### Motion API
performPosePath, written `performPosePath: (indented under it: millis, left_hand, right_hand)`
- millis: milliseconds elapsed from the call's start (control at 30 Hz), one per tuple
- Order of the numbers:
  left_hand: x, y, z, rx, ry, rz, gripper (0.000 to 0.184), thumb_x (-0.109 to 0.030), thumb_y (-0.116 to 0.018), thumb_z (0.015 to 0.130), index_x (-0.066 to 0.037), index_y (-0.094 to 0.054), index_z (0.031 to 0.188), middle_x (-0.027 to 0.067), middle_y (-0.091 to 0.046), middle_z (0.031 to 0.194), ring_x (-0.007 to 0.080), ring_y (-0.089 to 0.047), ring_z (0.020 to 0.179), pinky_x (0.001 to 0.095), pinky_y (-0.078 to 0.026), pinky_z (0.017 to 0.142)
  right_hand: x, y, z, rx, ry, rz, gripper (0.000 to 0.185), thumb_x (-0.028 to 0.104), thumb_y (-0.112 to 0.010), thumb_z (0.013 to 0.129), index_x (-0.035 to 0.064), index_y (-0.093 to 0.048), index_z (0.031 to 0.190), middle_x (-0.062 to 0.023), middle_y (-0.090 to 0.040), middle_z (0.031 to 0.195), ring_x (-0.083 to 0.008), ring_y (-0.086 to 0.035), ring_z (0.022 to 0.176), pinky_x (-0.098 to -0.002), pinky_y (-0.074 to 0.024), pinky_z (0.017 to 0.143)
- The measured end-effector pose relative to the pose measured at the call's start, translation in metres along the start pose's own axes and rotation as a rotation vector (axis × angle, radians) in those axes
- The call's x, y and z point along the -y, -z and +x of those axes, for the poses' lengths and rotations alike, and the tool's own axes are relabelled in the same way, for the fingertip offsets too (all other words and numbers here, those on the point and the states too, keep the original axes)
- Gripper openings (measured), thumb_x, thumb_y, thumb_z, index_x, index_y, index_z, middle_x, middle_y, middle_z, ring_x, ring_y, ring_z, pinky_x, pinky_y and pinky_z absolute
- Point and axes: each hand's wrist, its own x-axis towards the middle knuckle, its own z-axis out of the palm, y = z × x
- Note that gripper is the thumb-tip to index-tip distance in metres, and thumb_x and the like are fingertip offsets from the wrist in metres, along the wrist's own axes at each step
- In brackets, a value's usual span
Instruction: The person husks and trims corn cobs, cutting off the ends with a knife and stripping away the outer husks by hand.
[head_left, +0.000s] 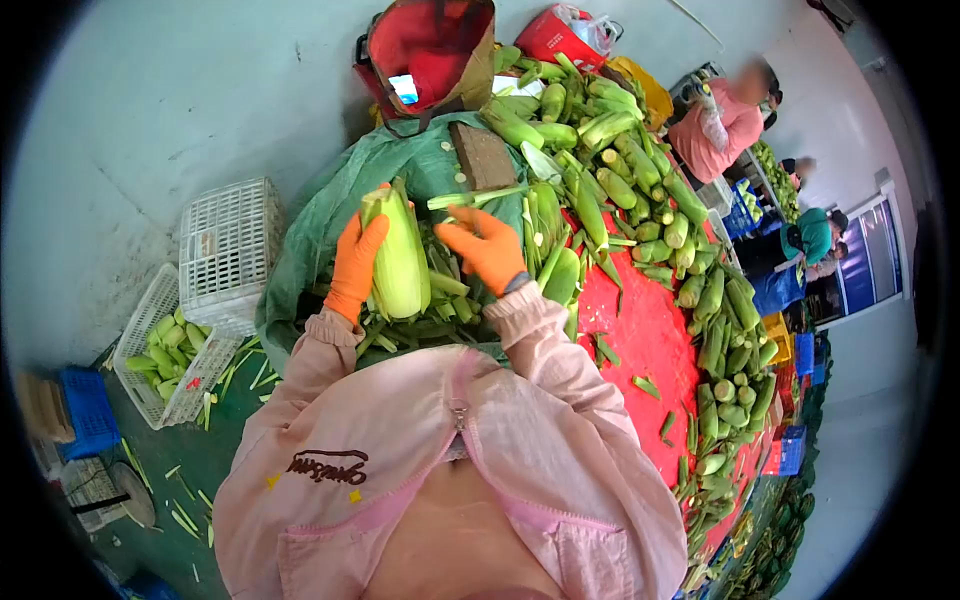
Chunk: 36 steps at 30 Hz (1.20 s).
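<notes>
My left hand (356, 265), in an orange glove, grips an ear of corn (400, 255) upright by its side. The ear wears pale green husk. To its right, my right hand (487, 250), also gloved in orange, is apart from the ear with its fingers spread. A strip of green husk (478, 198) shows just beyond its fingertips; I cannot tell whether they touch. Below both hands, loose husk leaves (450, 300) fill a large green sack (330, 190). A brown block (482, 157) lies at the sack's far edge.
Unpeeled corn (640, 170) is heaped along the red surface (640, 310) on my right. White crates (228, 250) stand at left, the lower basket (150, 400) holding peeled ears. A red-lined bag (430, 60) sits ahead. Several people work at far right, one in a pink top (715, 125).
</notes>
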Motion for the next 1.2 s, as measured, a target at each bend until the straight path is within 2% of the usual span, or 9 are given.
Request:
performPosePath:
  millis: [33, 133, 200, 433, 567, 767, 900, 1033, 1200]
  left_hand:
    - [0.0, -0.005, -0.002, 0.01, 0.008, 0.001, 0.061, -0.041, -0.058, 0.094, -0.002, -0.045, 0.14, 0.0118, -0.058, 0.129, 0.0197, -0.059, 0.111, 0.0334, -0.048, 0.094]
    - [-0.008, -0.015, -0.009, 0.135, -0.043, 0.166, 0.063, -0.033, -0.061, 0.095, -0.003, -0.039, 0.146, 0.0048, -0.055, 0.132, 0.0127, -0.051, 0.115, 0.0276, -0.039, 0.101]
    - [-0.013, -0.011, -0.015, 0.18, 0.018, 0.167, 0.064, -0.034, -0.061, 0.095, -0.002, -0.038, 0.146, 0.005, -0.054, 0.133, 0.013, -0.051, 0.116, 0.0281, -0.039, 0.101]
    - [-0.023, -0.02, -0.025, 0.32, 0.138, -0.06, 0.063, -0.035, -0.06, 0.095, -0.002, -0.039, 0.145, 0.0053, -0.053, 0.135, 0.0139, -0.051, 0.117, 0.0297, -0.038, 0.102]
    - [-0.004, -0.013, -0.019, 0.298, 0.125, -0.096, 0.06, -0.034, -0.057, 0.097, -0.002, -0.04, 0.145, 0.0051, -0.053, 0.135, 0.0137, -0.05, 0.118, 0.0297, -0.037, 0.103]
    - [0.02, -0.01, -0.016, -0.037, 0.182, 0.228, 0.06, -0.035, -0.056, 0.098, -0.005, -0.038, 0.146, 0.0053, -0.052, 0.136, 0.0142, -0.049, 0.119, 0.0281, -0.036, 0.104]
    - [0.024, -0.027, -0.013, -0.089, 0.017, 0.288, 0.068, -0.024, -0.067, 0.092, -0.007, -0.033, 0.149, 0.0038, -0.053, 0.132, 0.0134, -0.051, 0.115, 0.0278, -0.039, 0.101]
    - [0.035, -0.012, -0.009, -0.142, 0.031, 0.125, 0.057, -0.024, -0.071, 0.089, -0.005, -0.048, 0.138, 0.003, -0.059, 0.121, 0.0122, -0.056, 0.106, 0.0286, -0.045, 0.092]
    - [0.023, 0.011, -0.015, -0.251, 0.043, -0.05, 0.046, -0.034, -0.067, 0.09, -0.004, -0.059, 0.124, 0.0038, -0.065, 0.104, 0.0138, -0.061, 0.09, 0.0288, -0.049, 0.08]
  right_hand:
    - [0.0, -0.009, 0.004, 0.032, 0.166, -0.06, 0.047, 0.033, -0.078, 0.077, -0.0027, -0.068, 0.106, -0.0059, -0.067, 0.08, -0.0124, -0.056, 0.056, -0.027, -0.0448, 0.05]
    - [0.008, -0.01, 0.017, 0.105, 0.207, -0.372, 0.038, 0.031, -0.078, 0.076, -0.0022, -0.067, 0.09, -0.0069, -0.064, 0.073, -0.014, -0.057, 0.054, -0.0286, -0.0456, 0.049]
    - [0.018, -0.005, 0.017, 0.34, -0.011, -0.155, 0.032, 0.028, -0.076, 0.076, -0.0008, -0.062, 0.081, -0.0066, -0.06, 0.069, -0.0151, -0.057, 0.052, -0.0292, -0.0461, 0.048]
    - [0.012, -0.002, 0.011, 0.443, -0.103, 0.1, 0.02, 0.016, -0.067, 0.078, -0.0013, -0.065, 0.088, -0.0069, -0.061, 0.07, -0.0132, -0.054, 0.047, -0.0265, -0.0434, 0.044]
    - [-0.003, -0.004, 0.012, 0.351, -0.166, 0.285, 0.016, 0.01, -0.063, 0.079, -0.0032, -0.064, 0.089, -0.0084, -0.062, 0.069, -0.0145, -0.053, 0.043, -0.0266, -0.0432, 0.042]
    - [-0.027, -0.012, 0.007, 0.177, -0.143, 0.453, 0.016, 0.012, -0.065, 0.08, -0.0034, -0.062, 0.084, -0.0077, -0.059, 0.06, -0.0171, -0.052, 0.04, -0.0279, -0.0432, 0.041]
    - [-0.022, -0.016, 0.001, 0.185, -0.122, 0.531, 0.016, 0.013, -0.066, 0.08, -0.0025, -0.062, 0.083, -0.0088, -0.059, 0.058, -0.018, -0.052, 0.04, -0.0296, -0.0438, 0.041]
    - [-0.022, -0.012, 0.001, 0.15, -0.136, 0.599, 0.019, 0.016, -0.065, 0.081, -0.0023, -0.061, 0.081, -0.0096, -0.057, 0.058, -0.0194, -0.052, 0.041, -0.0314, -0.0445, 0.042]
    - [-0.034, 0.041, 0.032, -0.144, -0.044, 0.815, 0.021, 0.021, -0.061, 0.083, 0.0006, -0.058, 0.078, -0.0092, -0.054, 0.059, -0.0198, -0.05, 0.047, -0.0323, -0.0483, 0.049]
